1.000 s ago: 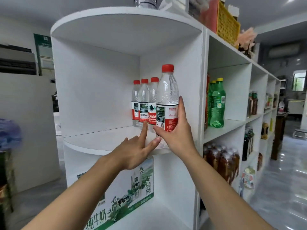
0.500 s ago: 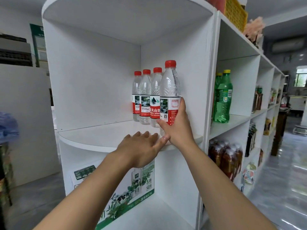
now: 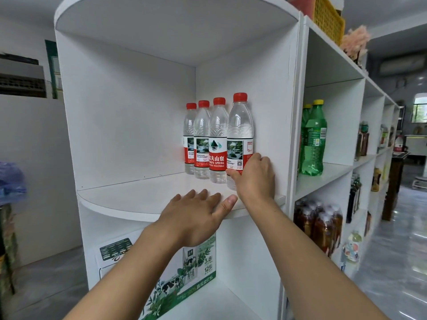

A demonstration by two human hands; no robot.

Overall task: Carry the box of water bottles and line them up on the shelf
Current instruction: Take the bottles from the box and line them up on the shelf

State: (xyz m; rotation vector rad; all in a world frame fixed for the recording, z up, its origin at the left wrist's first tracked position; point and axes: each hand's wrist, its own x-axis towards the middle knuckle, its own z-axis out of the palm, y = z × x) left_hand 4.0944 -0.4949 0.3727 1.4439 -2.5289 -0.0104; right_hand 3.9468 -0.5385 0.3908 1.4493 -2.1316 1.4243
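Shelf: white rounded board under both hands
Right hand: wrapped round nearest clear red-capped bottle; seat it flush beside neighbours
Left hand: spread flat, empty

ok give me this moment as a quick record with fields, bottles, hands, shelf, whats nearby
water bottles: four in a row on the shelf, upright, red caps, along the right wall
front bottle: nearest the shelf edge, right hand on its lower part
right hand: grip closed around the front bottle's base
left hand: open, fingers spread, flat at the shelf's front edge, holding nothing
shelf: white, rounded front, bare to the left of the row
next bay: green soda bottles
below: milk carton box
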